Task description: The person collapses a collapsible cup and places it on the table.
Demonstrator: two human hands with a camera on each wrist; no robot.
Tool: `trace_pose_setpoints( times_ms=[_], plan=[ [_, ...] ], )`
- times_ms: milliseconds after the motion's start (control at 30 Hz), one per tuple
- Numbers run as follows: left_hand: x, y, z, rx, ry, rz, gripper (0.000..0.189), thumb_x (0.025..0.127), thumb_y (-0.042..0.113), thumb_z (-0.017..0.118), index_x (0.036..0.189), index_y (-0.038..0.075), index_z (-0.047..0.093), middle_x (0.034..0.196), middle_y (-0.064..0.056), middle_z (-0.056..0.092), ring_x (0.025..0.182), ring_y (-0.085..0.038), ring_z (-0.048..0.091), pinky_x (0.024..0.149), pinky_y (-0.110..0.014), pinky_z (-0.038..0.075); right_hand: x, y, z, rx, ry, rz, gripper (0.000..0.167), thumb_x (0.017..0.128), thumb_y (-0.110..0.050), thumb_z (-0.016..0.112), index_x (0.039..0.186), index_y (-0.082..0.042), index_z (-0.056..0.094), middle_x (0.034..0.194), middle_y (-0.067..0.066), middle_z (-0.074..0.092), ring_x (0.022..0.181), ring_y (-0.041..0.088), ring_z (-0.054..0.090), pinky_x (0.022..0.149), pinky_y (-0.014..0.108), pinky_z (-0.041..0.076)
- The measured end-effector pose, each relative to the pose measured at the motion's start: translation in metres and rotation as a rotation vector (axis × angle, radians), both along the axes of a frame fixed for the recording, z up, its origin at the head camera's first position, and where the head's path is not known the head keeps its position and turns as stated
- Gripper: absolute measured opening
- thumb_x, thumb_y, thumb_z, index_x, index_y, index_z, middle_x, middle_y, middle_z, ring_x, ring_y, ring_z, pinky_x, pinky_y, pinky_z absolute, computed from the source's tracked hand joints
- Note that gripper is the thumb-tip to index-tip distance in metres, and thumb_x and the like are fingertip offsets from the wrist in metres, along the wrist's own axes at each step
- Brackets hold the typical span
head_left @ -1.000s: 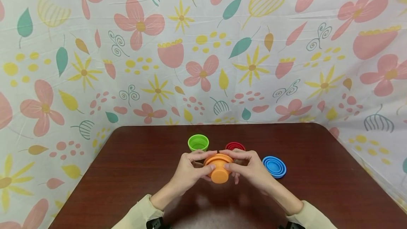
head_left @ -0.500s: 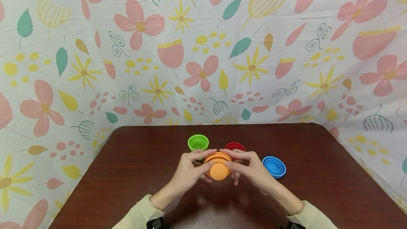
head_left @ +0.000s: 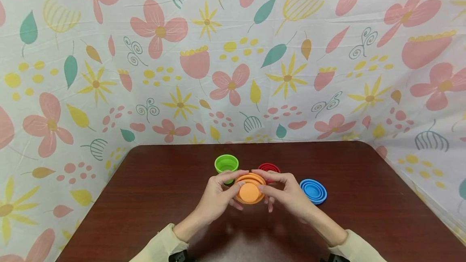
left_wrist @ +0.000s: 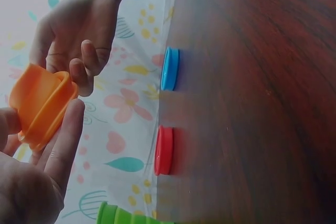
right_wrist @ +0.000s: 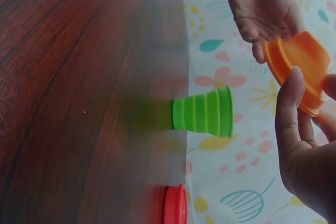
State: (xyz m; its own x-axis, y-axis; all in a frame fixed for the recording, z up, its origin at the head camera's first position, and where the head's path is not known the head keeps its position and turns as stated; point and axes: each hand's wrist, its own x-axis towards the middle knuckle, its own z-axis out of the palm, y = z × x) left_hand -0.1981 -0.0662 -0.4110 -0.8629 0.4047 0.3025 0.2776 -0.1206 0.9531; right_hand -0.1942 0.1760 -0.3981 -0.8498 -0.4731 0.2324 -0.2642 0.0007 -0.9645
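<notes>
White floral cloth backdrop (head_left: 233, 31): spans the back, wraps both sides.
Dark red-brown wooden bench (head_left: 164, 197): rounded far corners; wide wood toward left and right edges, thin strip along far edge.
Left grip (head_left: 216, 197): bare hand; thumb and fingers parted only by cup depth, pinching left side of an orange ringed round cup (head_left: 249, 192).
Right grip (head_left: 287, 197): bare hand, mirrors the left, pinching right side of same cup.
Orange cup: held up off bench between both hands, round base toward head camera.
Green ribbed tapered cup (head_left: 226, 163): upright, extended, near far edge; left fingers overlap its lower part in head view.
Blue ringed flat cup (head_left: 313, 191): low on bench, just right of right hand in head view.
Red ringed flat cup (head_left: 269, 167): low, between green and blue, partly hidden by right fingers.
Orange base vs a second ago: jutted below rim then, centred inside rings now; tilt or squash, can't tell which. Other three cups unmoved.
</notes>
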Motion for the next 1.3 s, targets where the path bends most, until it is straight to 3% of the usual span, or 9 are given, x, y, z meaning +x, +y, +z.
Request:
trace_pose_setpoints(
  times_ms=[167, 333, 567, 867, 1200, 1300],
  plan=[
    [0.0010, -0.0007, -0.0002, -0.007, -0.011, -0.005, 0.033, 0.107, 0.014, 0.064, 0.140, 0.008, 0.069, 0.124, -0.019, 0.054, 0.074, -0.054, 0.070, 0.060, -0.048, 0.064, -0.0007, -0.0004, -0.0020, 0.036, 0.019, -0.034, 0.043, 0.104, -0.010, 0.067, 0.147, -0.004, 0.062, 0.090, 0.030, 0.063, 0.057, 0.028, 0.062, 0.056, 0.043, 0.063],
    [-0.0018, -0.0036, -0.0025, 0.061, -0.017, -0.086, 0.038, 0.109, 0.011, 0.056, 0.145, 0.000, 0.063, 0.122, -0.018, 0.052, 0.075, -0.051, 0.072, 0.064, -0.052, 0.064, -0.0019, 0.0004, -0.0020, 0.042, 0.019, -0.052, 0.043, 0.104, -0.010, 0.067, 0.146, -0.003, 0.062, 0.094, 0.023, 0.065, 0.058, 0.027, 0.063, 0.057, 0.043, 0.063],
    [-0.0028, -0.0067, -0.0033, 0.130, 0.031, -0.170, 0.044, 0.102, 0.001, 0.057, 0.146, -0.007, 0.057, 0.113, -0.018, 0.052, 0.080, -0.032, 0.074, 0.064, -0.058, 0.063, -0.0019, 0.0001, -0.0024, 0.037, 0.005, -0.060, 0.045, 0.104, -0.011, 0.066, 0.148, -0.002, 0.060, 0.100, 0.024, 0.065, 0.059, 0.026, 0.063, 0.058, 0.043, 0.063],
    [-0.0034, -0.0064, -0.0042, 0.106, 0.084, -0.137, 0.042, 0.102, -0.003, 0.060, 0.145, -0.005, 0.060, 0.115, -0.019, 0.053, 0.070, -0.049, 0.069, 0.058, -0.060, 0.061, -0.0009, -0.0016, -0.0025, 0.008, -0.027, -0.021, 0.044, 0.106, -0.011, 0.063, 0.150, -0.006, 0.059, 0.105, 0.021, 0.067, 0.062, 0.024, 0.063, 0.059, 0.042, 0.064],
    [-0.0021, -0.0058, -0.0039, 0.062, 0.080, -0.065, 0.043, 0.103, -0.003, 0.061, 0.146, -0.001, 0.061, 0.117, -0.020, 0.054, 0.060, -0.029, 0.069, 0.054, -0.048, 0.063, -0.0004, -0.0021, -0.0016, -0.016, -0.058, 0.035, 0.047, 0.108, -0.011, 0.060, 0.154, -0.006, 0.053, 0.100, 0.026, 0.063, 0.069, 0.024, 0.067, 0.067, 0.048, 0.065],
    [-0.0014, -0.0053, -0.0028, 0.062, 0.069, -0.055, 0.043, 0.104, -0.001, 0.061, 0.147, 0.001, 0.060, 0.118, -0.020, 0.054, 0.059, -0.026, 0.069, 0.054, -0.045, 0.063, -0.0006, -0.0013, -0.0018, -0.029, -0.062, 0.053, 0.052, 0.106, -0.008, 0.063, 0.156, -0.005, 0.051, 0.108, 0.026, 0.063, 0.071, 0.024, 0.067, 0.070, 0.048, 0.065]
  ],
)
